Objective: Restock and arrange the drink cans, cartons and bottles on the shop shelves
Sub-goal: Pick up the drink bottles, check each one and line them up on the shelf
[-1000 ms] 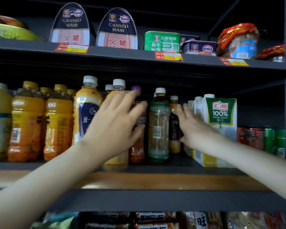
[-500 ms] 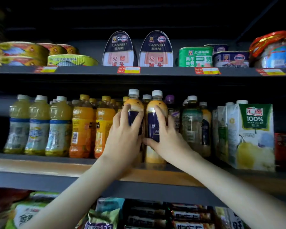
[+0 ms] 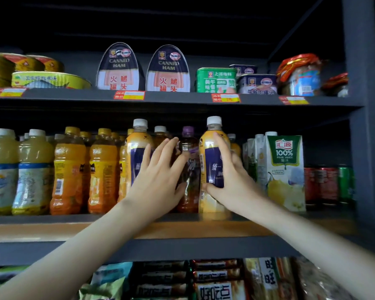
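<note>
On the middle shelf (image 3: 52, 228) my right hand (image 3: 230, 180) grips a white-capped orange drink bottle with a dark blue label (image 3: 211, 156), standing upright. Left of it, my left hand (image 3: 158, 176) reaches with straight fingers past a matching bottle (image 3: 134, 152) toward a dark purple-capped bottle (image 3: 188, 146) between the two. Whether its fingertips touch that bottle I cannot tell. Orange juice bottles (image 3: 68, 169) and pale yellow bottles (image 3: 2, 169) fill the shelf's left side.
A pear juice carton (image 3: 287, 169) stands right of my right hand, with red and green cans (image 3: 329, 182) beyond it by the dark upright post (image 3: 364, 126). Canned ham tins (image 3: 168, 70) line the shelf above. Snack packets (image 3: 219, 286) fill the shelf below.
My right hand has carried its blue-label bottle to the right, opening a gap that shows the purple-capped bottle. My left hand has let go of the other bottle and reached into the gap.
</note>
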A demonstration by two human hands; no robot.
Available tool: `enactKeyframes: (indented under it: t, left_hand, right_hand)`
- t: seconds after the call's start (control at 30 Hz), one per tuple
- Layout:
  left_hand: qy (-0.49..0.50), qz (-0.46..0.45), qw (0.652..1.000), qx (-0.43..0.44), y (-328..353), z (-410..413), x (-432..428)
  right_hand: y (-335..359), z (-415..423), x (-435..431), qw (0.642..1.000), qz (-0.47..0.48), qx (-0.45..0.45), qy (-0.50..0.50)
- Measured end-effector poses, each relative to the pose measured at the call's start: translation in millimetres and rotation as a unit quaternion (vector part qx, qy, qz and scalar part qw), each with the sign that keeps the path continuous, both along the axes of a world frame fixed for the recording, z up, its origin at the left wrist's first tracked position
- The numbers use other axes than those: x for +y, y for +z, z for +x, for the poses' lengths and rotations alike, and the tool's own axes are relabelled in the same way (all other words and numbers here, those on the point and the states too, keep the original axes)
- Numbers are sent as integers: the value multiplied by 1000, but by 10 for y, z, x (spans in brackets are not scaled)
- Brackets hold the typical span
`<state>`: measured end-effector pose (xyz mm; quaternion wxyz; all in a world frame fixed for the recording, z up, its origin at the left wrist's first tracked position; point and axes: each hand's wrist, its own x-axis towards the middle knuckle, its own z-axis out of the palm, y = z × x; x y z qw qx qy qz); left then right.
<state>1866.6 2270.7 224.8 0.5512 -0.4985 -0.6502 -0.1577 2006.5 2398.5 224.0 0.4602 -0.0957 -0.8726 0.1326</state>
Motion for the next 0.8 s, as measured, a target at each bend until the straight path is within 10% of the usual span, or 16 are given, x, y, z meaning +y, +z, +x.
enactKeyframes:
  t: [0.53,0.8]
  left_hand:
    - [101,-150,979,91,31,-189,706]
    - [108,-164,974,114,98,-189,824]
  right_hand:
    - [45,345,753,986,2,-110,-125]
    - [138,468,744,934,186,-225,-206]
